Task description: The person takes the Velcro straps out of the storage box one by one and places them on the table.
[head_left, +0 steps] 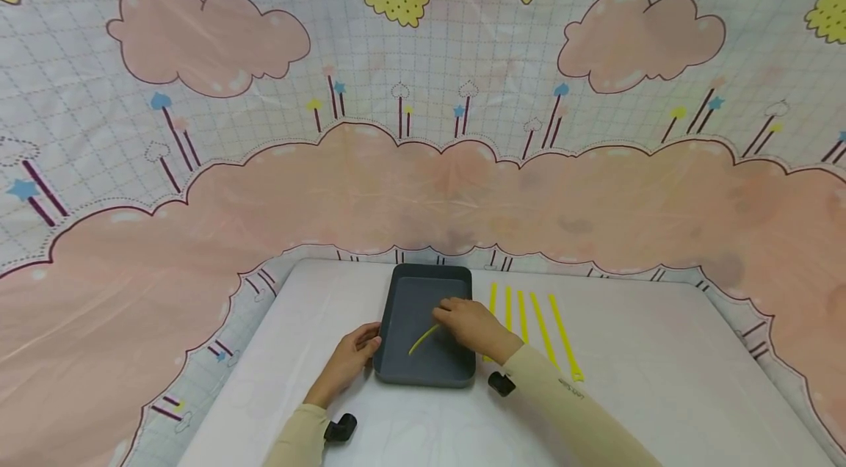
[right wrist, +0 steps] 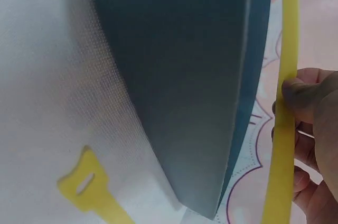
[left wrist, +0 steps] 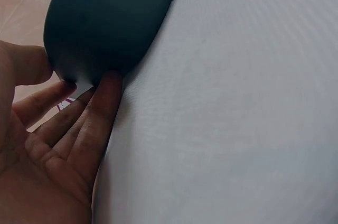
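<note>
A dark grey rectangular tray (head_left: 423, 277) lies on the white table. My left hand (head_left: 353, 349) is at its left side, and in the left wrist view the thumb and the fairly straight fingers (left wrist: 108, 94) touch the tray's outer wall (left wrist: 105, 23). Over the tray, my right hand (head_left: 472, 325) pinches a yellow strap (head_left: 423, 339) between thumb and fingers. That strap (right wrist: 287, 44) runs past the thumb in the right wrist view, with the tray's side wall (right wrist: 179, 76) beyond. Its far end hangs curved above the tray floor.
Several yellow straps lie side by side right of the tray, the outermost strap (head_left: 563, 331) ending in a wider slotted head. One slotted head (right wrist: 83, 179) shows beside the tray in the right wrist view. A patterned cloth (head_left: 463, 195) stands behind the table (head_left: 661, 364).
</note>
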`<state>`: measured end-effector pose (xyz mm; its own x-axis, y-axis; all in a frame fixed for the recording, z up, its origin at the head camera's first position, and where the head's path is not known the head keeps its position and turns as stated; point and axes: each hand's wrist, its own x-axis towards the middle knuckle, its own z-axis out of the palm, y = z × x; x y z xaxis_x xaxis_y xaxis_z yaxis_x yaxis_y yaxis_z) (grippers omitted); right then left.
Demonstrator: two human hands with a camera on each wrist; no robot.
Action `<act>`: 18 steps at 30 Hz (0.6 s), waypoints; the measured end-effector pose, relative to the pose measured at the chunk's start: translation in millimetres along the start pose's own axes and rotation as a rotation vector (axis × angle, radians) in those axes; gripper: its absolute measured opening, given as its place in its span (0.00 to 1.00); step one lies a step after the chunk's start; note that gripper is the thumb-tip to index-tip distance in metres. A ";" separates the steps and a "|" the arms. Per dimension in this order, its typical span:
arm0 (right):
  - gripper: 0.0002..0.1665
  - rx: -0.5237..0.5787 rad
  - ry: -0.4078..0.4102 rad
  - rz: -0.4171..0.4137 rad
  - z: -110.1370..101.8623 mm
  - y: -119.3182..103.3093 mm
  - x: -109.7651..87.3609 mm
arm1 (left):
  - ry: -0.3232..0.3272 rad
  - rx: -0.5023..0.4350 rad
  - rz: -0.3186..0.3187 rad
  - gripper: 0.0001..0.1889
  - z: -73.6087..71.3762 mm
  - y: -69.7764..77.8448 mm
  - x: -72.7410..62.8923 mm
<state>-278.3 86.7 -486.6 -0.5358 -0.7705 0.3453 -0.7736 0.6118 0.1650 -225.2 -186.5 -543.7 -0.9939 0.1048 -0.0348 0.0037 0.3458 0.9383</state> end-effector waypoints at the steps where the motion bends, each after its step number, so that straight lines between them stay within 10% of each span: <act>1: 0.03 0.009 -0.004 0.007 -0.7 0.0 -0.2 | 0.000 -0.001 -0.002 0.22 0.0 0.0 0.0; 18: 0.06 0.366 -0.021 0.223 -19.6 3.7 -10.1 | 0.007 0.011 0.000 0.22 0.7 -0.9 1.2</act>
<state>-269.1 100.2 -471.4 -0.7070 -0.6326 0.3163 -0.7055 0.6626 -0.2516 -226.3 -186.0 -544.8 -0.9946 0.0984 -0.0325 0.0047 0.3556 0.9346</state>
